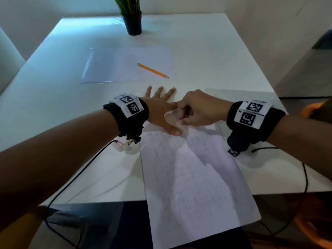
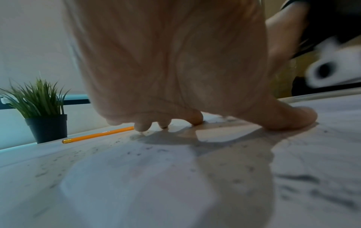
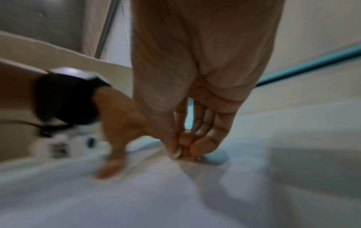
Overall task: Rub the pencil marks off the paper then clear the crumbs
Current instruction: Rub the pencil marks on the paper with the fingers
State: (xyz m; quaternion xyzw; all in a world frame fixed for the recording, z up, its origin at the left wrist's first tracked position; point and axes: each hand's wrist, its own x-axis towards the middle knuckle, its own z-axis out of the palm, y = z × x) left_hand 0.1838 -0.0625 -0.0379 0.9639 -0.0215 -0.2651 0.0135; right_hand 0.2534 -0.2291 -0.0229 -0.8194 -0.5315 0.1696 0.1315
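A white paper [image 1: 194,177] with faint pencil marks lies on the white table [image 1: 53,97], its near end hanging over the front edge. My left hand [image 1: 167,112] presses flat on the paper's far end, fingers spread. Just to its right, my right hand [image 1: 181,120] is curled, its fingertips pinching a small pale eraser [image 1: 177,117] against the paper; most of the eraser is hidden. In the left wrist view, dark crumbs [image 2: 138,153] are scattered over the paper [image 2: 175,169] under my left hand [image 2: 234,108]. The blurred right wrist view shows my right hand [image 3: 181,151] pinching down onto the sheet [image 3: 156,200].
A yellow pencil [image 1: 152,70] lies on a second sheet [image 1: 116,67] farther back. A potted plant [image 1: 133,24] stands at the table's far edge. Black cables [image 1: 80,169] trail from both wrists across the table front. Something orange [image 1: 312,108] sits off the right edge.
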